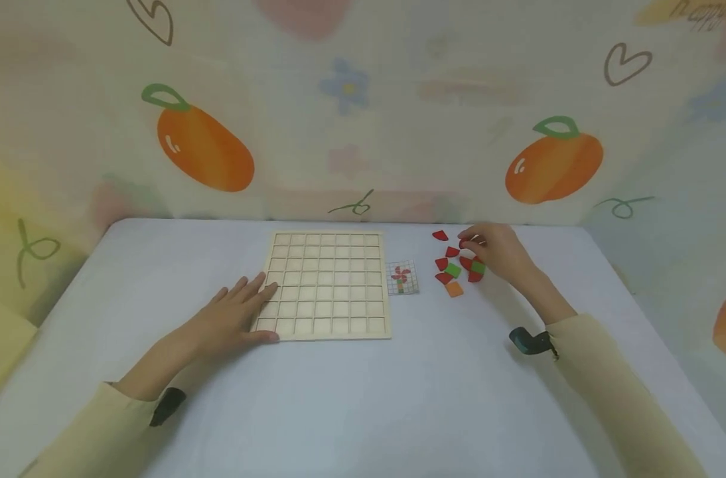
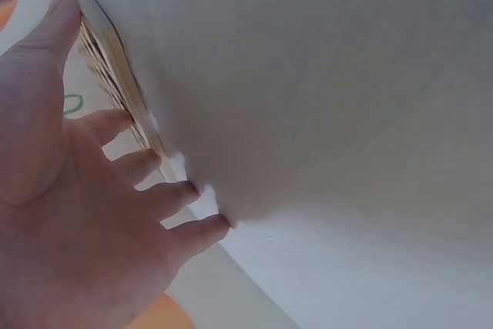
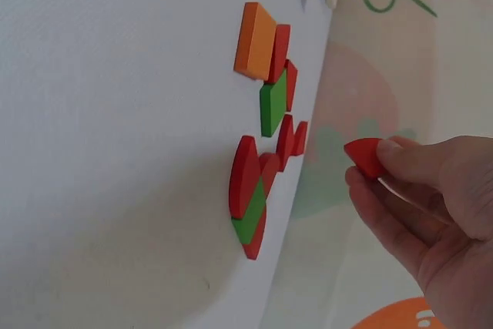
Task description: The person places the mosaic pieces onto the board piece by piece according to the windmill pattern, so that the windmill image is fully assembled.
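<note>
My left hand (image 1: 228, 317) rests at the left side of a wooden grid board (image 1: 327, 286), fingers spread and straight, touching its edge. In the left wrist view the fingertips (image 2: 202, 230) lie along that edge. My right hand (image 1: 499, 252) pinches a red wedge-shaped wooden piece (image 3: 365, 156) between thumb and fingers, raised off the table. Below and left of this hand lie several more red pieces (image 1: 440, 236), two green square pieces (image 1: 453, 270) and an orange square piece (image 1: 454, 289). One green piece overlaps red ones.
A small pattern card (image 1: 402, 277), printed with a red flower on a grid, lies against the board's right edge. The white table (image 1: 363, 405) meets a patterned cloth wall (image 1: 393, 153) at the back. Dark straps or devices hang at both sleeves.
</note>
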The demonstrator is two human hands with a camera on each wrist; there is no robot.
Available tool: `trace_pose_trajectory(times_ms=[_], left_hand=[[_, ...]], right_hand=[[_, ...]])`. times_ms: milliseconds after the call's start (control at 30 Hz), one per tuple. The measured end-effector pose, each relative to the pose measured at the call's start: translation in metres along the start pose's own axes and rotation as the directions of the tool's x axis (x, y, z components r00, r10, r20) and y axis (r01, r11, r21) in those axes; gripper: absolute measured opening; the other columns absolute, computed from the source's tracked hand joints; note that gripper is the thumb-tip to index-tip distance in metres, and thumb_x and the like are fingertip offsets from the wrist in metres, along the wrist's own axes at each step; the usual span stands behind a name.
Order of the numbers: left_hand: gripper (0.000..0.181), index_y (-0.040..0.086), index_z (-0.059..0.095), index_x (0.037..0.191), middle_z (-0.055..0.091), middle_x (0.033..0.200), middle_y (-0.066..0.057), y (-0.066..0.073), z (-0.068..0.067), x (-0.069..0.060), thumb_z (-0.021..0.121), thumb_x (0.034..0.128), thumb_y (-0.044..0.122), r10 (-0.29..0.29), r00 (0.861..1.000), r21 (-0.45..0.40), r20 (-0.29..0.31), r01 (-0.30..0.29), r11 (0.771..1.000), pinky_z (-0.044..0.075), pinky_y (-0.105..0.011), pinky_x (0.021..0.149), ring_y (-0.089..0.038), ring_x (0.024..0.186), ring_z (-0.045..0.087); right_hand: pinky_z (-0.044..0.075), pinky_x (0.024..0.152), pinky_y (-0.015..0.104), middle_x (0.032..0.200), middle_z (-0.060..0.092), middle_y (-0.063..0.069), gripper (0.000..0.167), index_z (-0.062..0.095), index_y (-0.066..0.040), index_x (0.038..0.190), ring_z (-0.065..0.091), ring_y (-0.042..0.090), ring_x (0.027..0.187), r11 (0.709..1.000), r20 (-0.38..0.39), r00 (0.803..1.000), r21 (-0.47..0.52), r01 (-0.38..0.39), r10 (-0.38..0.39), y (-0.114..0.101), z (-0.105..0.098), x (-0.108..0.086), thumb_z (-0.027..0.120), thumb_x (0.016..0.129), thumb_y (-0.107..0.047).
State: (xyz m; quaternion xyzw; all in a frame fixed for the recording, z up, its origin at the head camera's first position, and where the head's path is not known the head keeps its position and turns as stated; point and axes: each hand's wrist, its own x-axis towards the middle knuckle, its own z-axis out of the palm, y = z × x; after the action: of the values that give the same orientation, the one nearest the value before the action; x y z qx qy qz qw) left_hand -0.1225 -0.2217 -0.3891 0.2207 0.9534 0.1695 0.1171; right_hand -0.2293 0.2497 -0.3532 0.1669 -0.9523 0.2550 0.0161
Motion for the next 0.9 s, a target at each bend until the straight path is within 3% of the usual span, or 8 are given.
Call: trace_pose_trajectory(times_ms=[400, 633, 900], left_hand=[[0.098, 0.006, 0.028, 0.154, 0.018, 0.162, -0.015, -0.003, 0.000, 0.000, 0.062, 0.0843, 0.065, -0.007, 1.000, -0.007, 0.004, 0.007, 1.000, 0.013, -0.070, 0.109, -0.054, 0.142, 0.015], [0.098, 0.005, 0.025, 0.155, 0.014, 0.162, -0.019, -0.004, -0.002, 0.000, 0.062, 0.0848, 0.064, -0.009, 1.000, -0.038, 0.025, 0.010, 0.999, 0.010, -0.071, 0.109, -0.054, 0.142, 0.012], [0.100, 0.006, 0.024, 0.155, 0.012, 0.161, -0.022, -0.004, -0.002, 0.002, 0.062, 0.0841, 0.064, -0.011, 0.999, -0.055, 0.040, 0.013, 0.998, 0.008, -0.072, 0.108, -0.055, 0.142, 0.010]], right_hand=[[0.057, 0.079, 0.044, 0.102, 0.071, 0.017, 0.020, 0.071, 0.001, 0.111, 0.065, 0.033, 0.095, 0.999, -0.044, 0.998, -0.023, -0.041, 0.040, -0.018, 0.007, 0.006, 0.068, 0.092, -0.006], [0.057, 0.078, 0.043, 0.100, 0.072, 0.016, 0.020, 0.071, 0.002, 0.109, 0.066, 0.031, 0.094, 0.999, -0.011, 1.000, 0.052, -0.016, 0.017, -0.027, 0.011, 0.011, 0.069, 0.091, -0.006], [0.057, 0.075, 0.040, 0.099, 0.073, 0.014, 0.020, 0.073, 0.001, 0.109, 0.067, 0.029, 0.090, 0.999, 0.008, 1.000, 0.054, 0.011, -0.011, -0.034, 0.017, 0.016, 0.070, 0.091, -0.007]])
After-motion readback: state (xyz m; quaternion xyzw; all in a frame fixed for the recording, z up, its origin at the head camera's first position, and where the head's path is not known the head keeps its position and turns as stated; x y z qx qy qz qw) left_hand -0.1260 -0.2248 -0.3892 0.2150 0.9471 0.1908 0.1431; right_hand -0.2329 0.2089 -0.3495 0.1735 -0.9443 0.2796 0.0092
